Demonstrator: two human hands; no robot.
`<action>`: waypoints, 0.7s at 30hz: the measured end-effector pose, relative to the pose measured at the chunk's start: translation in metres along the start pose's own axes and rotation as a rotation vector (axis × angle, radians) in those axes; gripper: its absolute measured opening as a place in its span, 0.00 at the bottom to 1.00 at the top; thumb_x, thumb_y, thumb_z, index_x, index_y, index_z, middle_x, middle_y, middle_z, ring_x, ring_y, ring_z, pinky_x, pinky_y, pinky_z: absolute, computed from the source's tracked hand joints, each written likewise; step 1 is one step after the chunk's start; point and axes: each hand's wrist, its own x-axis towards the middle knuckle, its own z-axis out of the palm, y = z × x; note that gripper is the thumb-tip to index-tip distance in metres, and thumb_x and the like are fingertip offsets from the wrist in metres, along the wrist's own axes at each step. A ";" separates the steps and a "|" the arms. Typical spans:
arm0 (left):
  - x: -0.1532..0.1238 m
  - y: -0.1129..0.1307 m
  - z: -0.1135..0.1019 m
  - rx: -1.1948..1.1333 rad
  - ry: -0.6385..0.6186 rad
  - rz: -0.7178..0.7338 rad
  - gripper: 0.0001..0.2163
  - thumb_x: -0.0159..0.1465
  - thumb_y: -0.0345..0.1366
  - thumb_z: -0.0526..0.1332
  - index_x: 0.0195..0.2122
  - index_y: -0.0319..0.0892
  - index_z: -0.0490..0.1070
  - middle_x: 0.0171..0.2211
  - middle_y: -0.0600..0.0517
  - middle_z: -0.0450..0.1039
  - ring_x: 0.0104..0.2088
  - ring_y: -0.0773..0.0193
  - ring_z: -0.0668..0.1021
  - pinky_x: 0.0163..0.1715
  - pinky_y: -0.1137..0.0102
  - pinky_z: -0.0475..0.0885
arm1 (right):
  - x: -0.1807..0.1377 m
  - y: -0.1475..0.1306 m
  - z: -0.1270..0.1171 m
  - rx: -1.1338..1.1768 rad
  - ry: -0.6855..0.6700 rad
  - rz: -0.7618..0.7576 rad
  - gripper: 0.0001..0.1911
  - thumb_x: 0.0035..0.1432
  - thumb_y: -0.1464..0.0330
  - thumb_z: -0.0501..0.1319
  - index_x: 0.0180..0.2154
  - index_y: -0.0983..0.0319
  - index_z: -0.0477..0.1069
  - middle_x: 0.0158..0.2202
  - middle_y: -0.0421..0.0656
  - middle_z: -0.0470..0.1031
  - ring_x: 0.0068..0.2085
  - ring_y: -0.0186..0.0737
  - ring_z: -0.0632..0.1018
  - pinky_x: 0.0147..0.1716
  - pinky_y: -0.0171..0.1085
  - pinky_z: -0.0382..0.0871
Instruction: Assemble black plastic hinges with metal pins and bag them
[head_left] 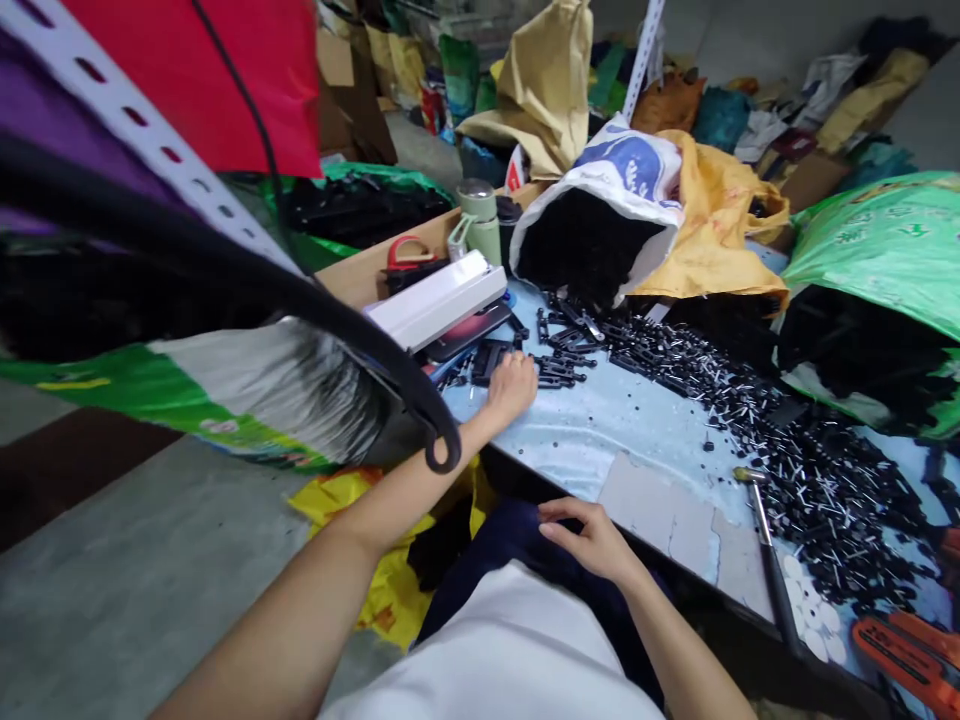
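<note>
Black parts (559, 371) are lying far left on the table (577, 432); the left hand (514, 386) is reaching among them, probably picking, its hold unclear. The right hand (589, 538) is hanging half-open, empty. Lifting one is likely needing a pinch.

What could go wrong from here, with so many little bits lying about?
The left hand is among black parts right by a long white box, so a careless nudge might knock it askew. The hammer lies with its handle reaching the near edge of the table; a bump could send it off. The white sack lies with its mouth open toward the table, so more of its black contents might spill.
</note>
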 end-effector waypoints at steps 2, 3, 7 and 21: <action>0.038 0.016 -0.007 0.061 -0.031 -0.102 0.13 0.59 0.24 0.48 0.40 0.26 0.70 0.43 0.31 0.69 0.46 0.48 0.71 0.38 0.60 0.69 | -0.010 0.008 -0.006 0.007 0.075 0.007 0.18 0.53 0.57 0.59 0.40 0.61 0.74 0.38 0.45 0.77 0.40 0.42 0.77 0.42 0.41 0.71; 0.051 0.021 -0.008 0.075 -0.038 -0.137 0.13 0.58 0.22 0.48 0.38 0.23 0.69 0.41 0.28 0.69 0.44 0.46 0.72 0.35 0.60 0.70 | -0.015 0.012 -0.012 0.007 0.110 0.013 0.17 0.53 0.57 0.59 0.40 0.61 0.74 0.38 0.45 0.78 0.40 0.42 0.77 0.42 0.41 0.71; 0.070 0.027 -0.006 0.134 -0.075 -0.182 0.14 0.56 0.18 0.46 0.37 0.22 0.69 0.38 0.26 0.70 0.42 0.44 0.73 0.34 0.58 0.69 | -0.027 0.023 -0.051 -0.060 0.248 0.009 0.16 0.55 0.57 0.57 0.37 0.61 0.75 0.37 0.45 0.78 0.39 0.42 0.77 0.40 0.40 0.72; -0.065 0.080 0.026 -0.021 -0.303 0.787 0.13 0.57 0.18 0.50 0.36 0.38 0.69 0.33 0.48 0.73 0.37 0.61 0.74 0.37 0.68 0.69 | 0.176 -0.028 -0.228 -0.740 0.781 0.244 0.17 0.61 0.69 0.51 0.50 0.71 0.63 0.46 0.58 0.70 0.50 0.49 0.69 0.49 0.47 0.61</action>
